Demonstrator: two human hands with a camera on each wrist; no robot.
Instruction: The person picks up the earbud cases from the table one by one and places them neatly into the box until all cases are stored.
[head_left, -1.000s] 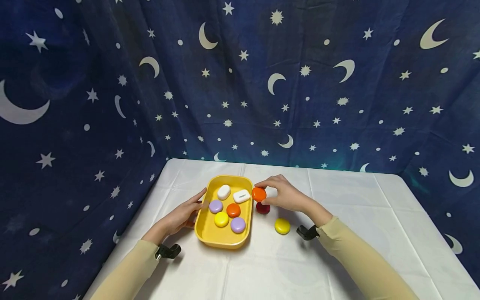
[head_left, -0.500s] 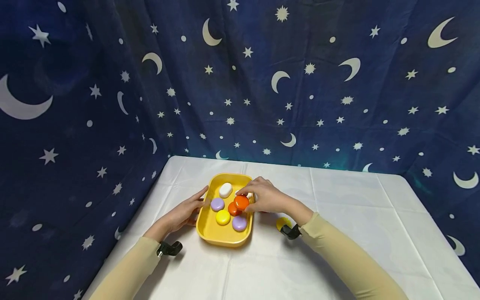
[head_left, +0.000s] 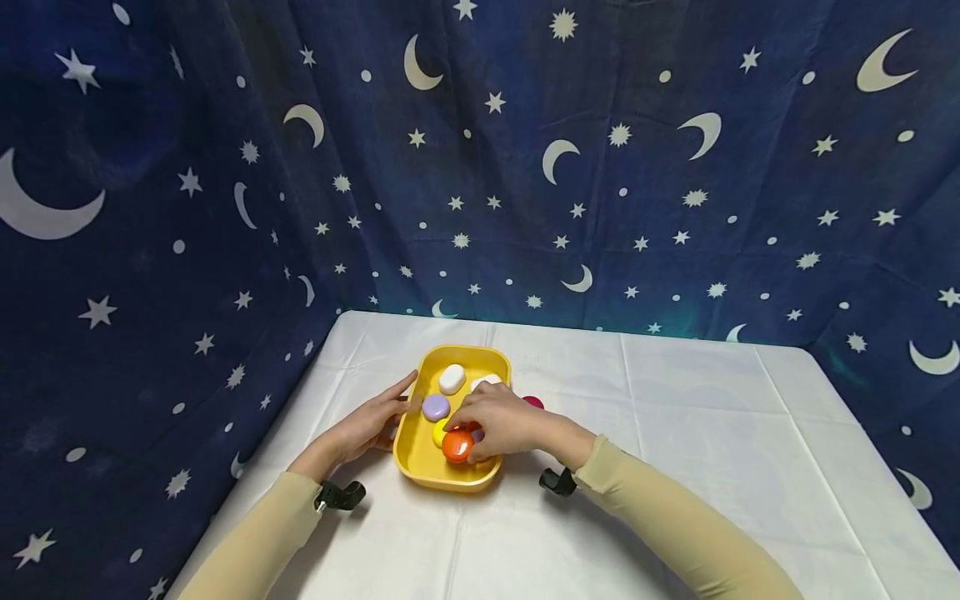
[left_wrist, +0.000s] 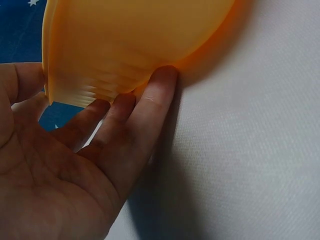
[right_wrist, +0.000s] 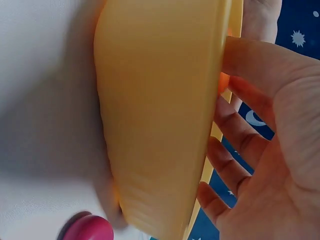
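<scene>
Holding an orange disc (head_left: 457, 445) over the near end of the yellow tray (head_left: 420, 475), my right hand (head_left: 501, 423) had its fingers curled round the piece, pinching it just above the tray floor. From the right wrist view the fingers (right_wrist: 235, 135) reached over the tray's rim, the orange only peeking out behind the wall.

My left hand (head_left: 371, 425) lay flat against the tray's left side — fingers (left_wrist: 150, 107) straight and close together, tips touching the outer wall where it meets the worktop (head_left: 675, 467), holding nothing.

Inside the tray: a white oval piece (head_left: 452, 378) at the far end, a second white piece (head_left: 486, 381) partly hidden by my right hand, a purple disc (head_left: 435, 407) toward the left wall, and a yellow disc (head_left: 439, 432) half covered just beside the orange one.

Outside — a red disc (head_left: 532, 402) sat on the white cloth close to the tray's right wall, also seen low in the right wrist view (right_wrist: 87, 227).
</scene>
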